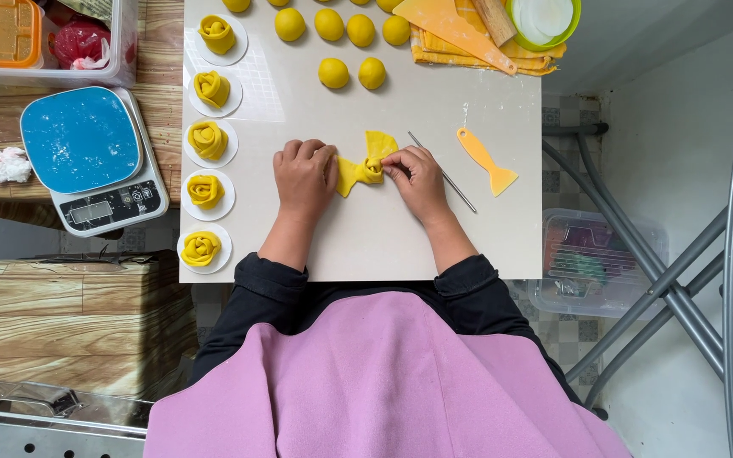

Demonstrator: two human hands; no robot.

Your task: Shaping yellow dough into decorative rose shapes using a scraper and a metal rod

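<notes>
A pleated strip of yellow dough (365, 166) lies mid-board on a white work board (383, 237), pinched between a person's left hand (305, 174) and right hand (416, 176), both closed on it. Five yellow dough roses (206, 141) line the board's left edge; a thin metal skewer (443, 172) and orange plastic scraper (485, 161) lie just right.

Yellow dough piece (366, 164), pinched at its middle; ends fanned; on white board (400, 237).

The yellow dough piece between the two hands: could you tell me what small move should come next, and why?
Probably keep rolling the dough piece leftward with the right hand: its left end still fans out flat by the left hand, unlike the finished roses.
</notes>
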